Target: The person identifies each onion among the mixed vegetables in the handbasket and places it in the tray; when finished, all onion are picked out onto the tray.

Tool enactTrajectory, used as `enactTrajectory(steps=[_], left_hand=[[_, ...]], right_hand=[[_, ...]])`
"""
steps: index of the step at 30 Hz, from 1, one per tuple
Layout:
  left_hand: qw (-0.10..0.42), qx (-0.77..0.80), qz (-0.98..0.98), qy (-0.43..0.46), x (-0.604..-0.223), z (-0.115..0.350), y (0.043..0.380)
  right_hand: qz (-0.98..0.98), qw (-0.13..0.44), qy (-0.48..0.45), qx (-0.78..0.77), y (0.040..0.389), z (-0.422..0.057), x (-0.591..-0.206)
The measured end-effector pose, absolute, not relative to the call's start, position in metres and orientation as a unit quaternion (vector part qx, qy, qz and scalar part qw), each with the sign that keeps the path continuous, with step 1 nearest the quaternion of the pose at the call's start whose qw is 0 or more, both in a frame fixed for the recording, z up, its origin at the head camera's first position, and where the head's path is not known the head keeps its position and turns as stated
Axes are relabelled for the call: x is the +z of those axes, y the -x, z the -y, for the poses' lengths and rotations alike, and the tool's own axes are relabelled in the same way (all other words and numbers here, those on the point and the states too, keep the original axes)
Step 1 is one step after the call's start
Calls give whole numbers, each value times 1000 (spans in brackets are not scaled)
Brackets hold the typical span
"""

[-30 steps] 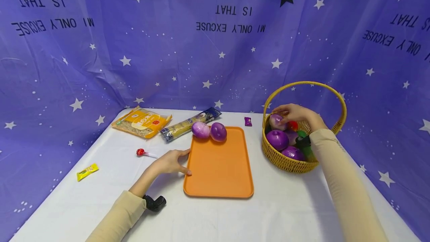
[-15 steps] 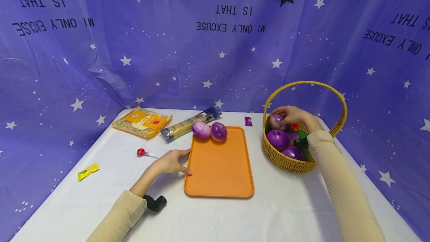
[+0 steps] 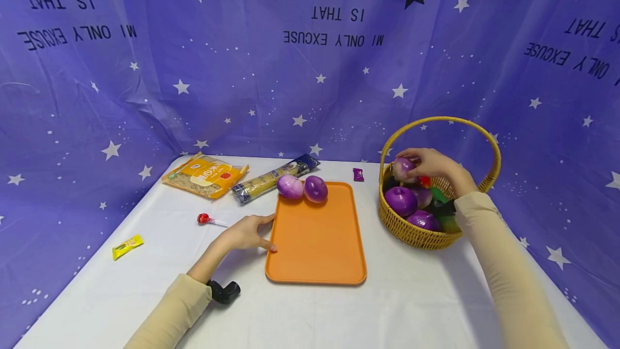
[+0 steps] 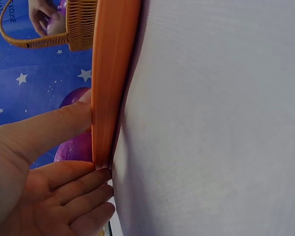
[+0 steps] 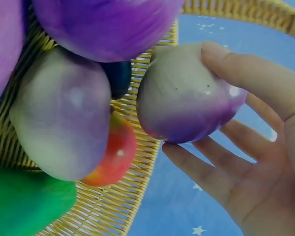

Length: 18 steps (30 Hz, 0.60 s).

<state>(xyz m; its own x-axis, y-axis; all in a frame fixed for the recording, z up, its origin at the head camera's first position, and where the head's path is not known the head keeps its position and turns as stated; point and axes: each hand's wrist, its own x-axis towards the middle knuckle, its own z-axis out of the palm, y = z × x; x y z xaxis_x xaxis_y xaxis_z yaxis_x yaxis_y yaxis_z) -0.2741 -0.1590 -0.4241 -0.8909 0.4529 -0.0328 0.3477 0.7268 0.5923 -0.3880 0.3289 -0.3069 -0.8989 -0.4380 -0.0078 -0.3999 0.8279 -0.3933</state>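
Observation:
My right hand [image 3: 432,164] pinches a purple-and-white onion [image 3: 403,169] between thumb and fingers, at the left rim of a wicker basket [image 3: 411,235]. In the right wrist view the onion [image 5: 189,98] shows its pale end, the thumb on one side and fingertips below. Several more purple onions [image 3: 400,201] lie in the basket. My left hand [image 3: 245,235] rests at the left edge of an orange tray [image 3: 317,241], thumb and forefinger spread along it. From the left wrist, the thumb [image 4: 59,123] laps over the tray's rim. Two onions [image 3: 315,190] sit at the tray's far left corner.
Behind the tray lie a long noodle-like pack [image 3: 271,181] and an orange food bag [image 3: 205,175]. A red lollipop [image 3: 203,218] and a yellow wrapped sweet [image 3: 127,246] are at left, a purple sweet [image 3: 358,175] near the basket. The basket's tall handle [image 3: 443,119] arches above. A red-orange item [image 5: 113,157] and green item [image 5: 27,201] share the basket.
My right hand has raised the pinched onion a little out of the basket and shifted slightly right. The left hand and tray stay in place.

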Motion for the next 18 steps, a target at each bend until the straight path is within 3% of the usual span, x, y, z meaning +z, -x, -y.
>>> enactTrajectory(steps=[18], left_hand=[[87,298,-925,-219,-427,160,275]], right_hand=[[-943,-104,252,-192,320,-315,-304]])
